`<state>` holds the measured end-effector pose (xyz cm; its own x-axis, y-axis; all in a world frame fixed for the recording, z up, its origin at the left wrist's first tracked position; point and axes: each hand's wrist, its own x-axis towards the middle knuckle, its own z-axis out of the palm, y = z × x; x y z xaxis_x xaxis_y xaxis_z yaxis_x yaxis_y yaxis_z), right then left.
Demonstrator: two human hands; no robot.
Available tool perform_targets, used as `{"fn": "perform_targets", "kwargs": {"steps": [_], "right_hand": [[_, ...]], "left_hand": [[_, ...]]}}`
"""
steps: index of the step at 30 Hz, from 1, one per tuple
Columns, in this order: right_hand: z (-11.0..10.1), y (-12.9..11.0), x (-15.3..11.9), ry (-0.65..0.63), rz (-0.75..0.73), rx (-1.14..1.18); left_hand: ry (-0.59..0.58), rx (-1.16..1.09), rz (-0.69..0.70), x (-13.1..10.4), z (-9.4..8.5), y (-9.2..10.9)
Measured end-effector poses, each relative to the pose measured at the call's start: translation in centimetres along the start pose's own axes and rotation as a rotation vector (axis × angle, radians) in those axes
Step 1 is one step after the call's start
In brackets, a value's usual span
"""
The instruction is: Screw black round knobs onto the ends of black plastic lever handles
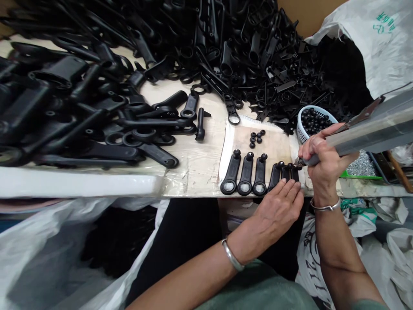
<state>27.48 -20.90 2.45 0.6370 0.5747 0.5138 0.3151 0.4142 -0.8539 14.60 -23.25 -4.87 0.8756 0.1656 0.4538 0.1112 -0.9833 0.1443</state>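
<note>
My right hand (325, 159) is wrapped round a grey power screwdriver (361, 133) with a lever on top. The tool is tilted, its tip at the small end of the rightmost black plastic handle (295, 173) in a row. My left hand (279, 206) lies with outstretched fingers over the lower ends of the handles on the right of the row, partly hiding them. Left of it, three more black handles (246, 174) lie side by side, each with a ring end and a small knob. Several loose black knobs (253, 140) sit above the row.
A light blue basket (300, 127) of black knobs and a green-edged tray (361, 175) of small metal screws are at the right. Heaped black plastic parts (80, 99) cover the left and back. A white bag (29, 258) with black parts hangs below the table edge.
</note>
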Motion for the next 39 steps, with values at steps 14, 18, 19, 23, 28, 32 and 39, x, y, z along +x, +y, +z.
{"fn": "perform_targets", "kwargs": {"steps": [14, 18, 19, 23, 28, 32, 39], "right_hand": [[-0.7, 0.8, 0.5, -0.136, 0.057, 0.055], [-1.1, -0.5, 1.1, -0.082, 0.008, 0.044], [-1.1, -1.0, 1.2, -0.053, -0.018, 0.06], [-0.4, -2.6, 1.1, 0.022, -0.098, 0.114], [1.2, -1.9, 0.5, 0.035, -0.098, 0.163], [1.7, -1.0, 0.3, 0.026, -0.11, 0.173], [1.8, -0.6, 0.5, 0.018, -0.082, 0.15]], "left_hand": [[-0.012, -0.035, -0.038, 0.4, -0.6, 0.1], [0.015, -0.073, -0.053, 0.7, -0.2, 0.1], [0.023, -0.076, -0.058, 0.8, 0.0, 0.1], [0.054, -0.092, -0.064, 0.8, 0.6, 0.0], [0.043, -0.109, -0.062, 0.8, 0.8, 0.0], [0.053, -0.096, -0.064, 0.8, 0.9, 0.0], [0.05, -0.07, -0.049, 1.0, 0.3, 0.0]]}}
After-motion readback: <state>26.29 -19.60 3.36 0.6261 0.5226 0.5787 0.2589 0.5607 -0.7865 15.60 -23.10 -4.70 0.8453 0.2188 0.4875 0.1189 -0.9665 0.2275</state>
